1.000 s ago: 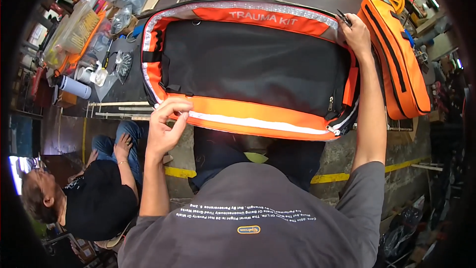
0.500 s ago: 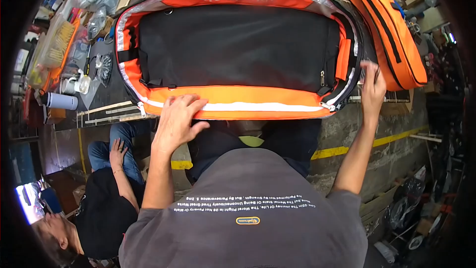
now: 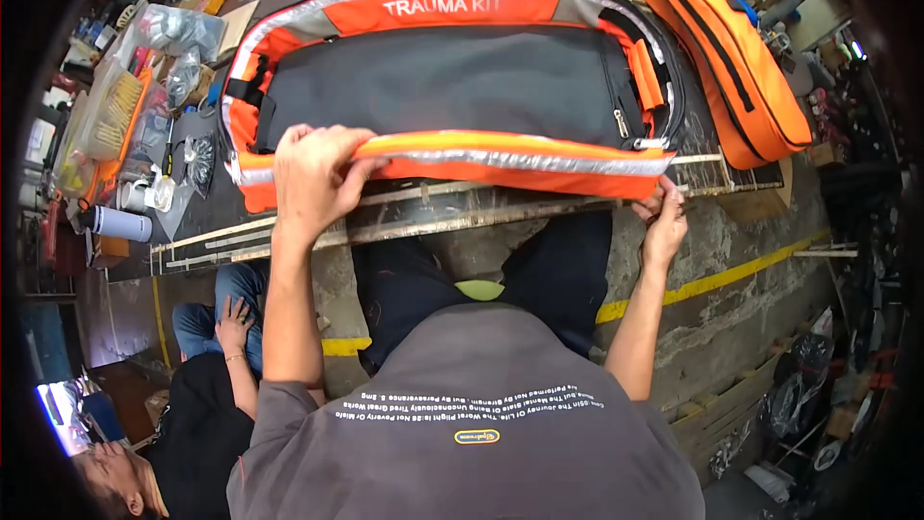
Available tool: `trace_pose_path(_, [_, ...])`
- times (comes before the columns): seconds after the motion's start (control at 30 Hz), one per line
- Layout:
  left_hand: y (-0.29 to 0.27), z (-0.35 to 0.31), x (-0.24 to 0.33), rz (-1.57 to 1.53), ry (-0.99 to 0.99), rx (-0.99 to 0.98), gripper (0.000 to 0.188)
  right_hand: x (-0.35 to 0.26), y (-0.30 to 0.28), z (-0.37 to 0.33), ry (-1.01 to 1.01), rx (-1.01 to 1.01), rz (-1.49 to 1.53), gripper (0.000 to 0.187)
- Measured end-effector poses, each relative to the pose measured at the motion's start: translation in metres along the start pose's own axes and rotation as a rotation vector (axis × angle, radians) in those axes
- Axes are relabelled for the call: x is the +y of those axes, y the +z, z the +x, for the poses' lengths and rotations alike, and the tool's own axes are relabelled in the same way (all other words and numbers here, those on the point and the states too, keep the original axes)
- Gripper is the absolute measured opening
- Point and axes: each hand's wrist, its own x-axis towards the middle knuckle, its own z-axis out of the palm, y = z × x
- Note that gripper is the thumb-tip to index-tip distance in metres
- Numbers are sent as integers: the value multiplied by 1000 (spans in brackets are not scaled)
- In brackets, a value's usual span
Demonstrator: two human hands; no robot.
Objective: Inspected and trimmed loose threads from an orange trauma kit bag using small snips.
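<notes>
A long orange bag (image 3: 500, 177) with silver reflective trim lies on the workbench, its top uncovered. Inside it I see a dark grey-black panel (image 3: 433, 82), with a metal zip pull (image 3: 621, 122) at its right side. My left hand (image 3: 313, 178) is closed over the upper edge of the bag's front wall, left of the middle, thumb on the near face. At the front right corner, my right hand (image 3: 664, 223) pinches the wall's lower edge between thumb and fingers. The front wall stands raised and slightly bowed toward me.
Another orange bag (image 3: 736, 72) stands at the right of the workbench (image 3: 404, 204). Clear plastic bins (image 3: 111, 120), a white bottle (image 3: 122, 223) and plastic bags (image 3: 178, 31) crowd the left. A co-worker (image 3: 188, 424) sits at lower left.
My right hand has come from beside the bag's right end to its front right corner. The bag has shifted away from me, showing the bench's front strip. My left hand now grips the edge.
</notes>
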Motion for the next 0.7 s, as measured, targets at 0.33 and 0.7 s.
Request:
trace_pose_path(0.33, [-25,185,-53,-396,-267,-4,43,-34,62,33,91,-43,88,54])
trace_pose_path(0.7, [-19,209,-86,-65,-370,-27,47,-7,152,1,287,-314,162,65])
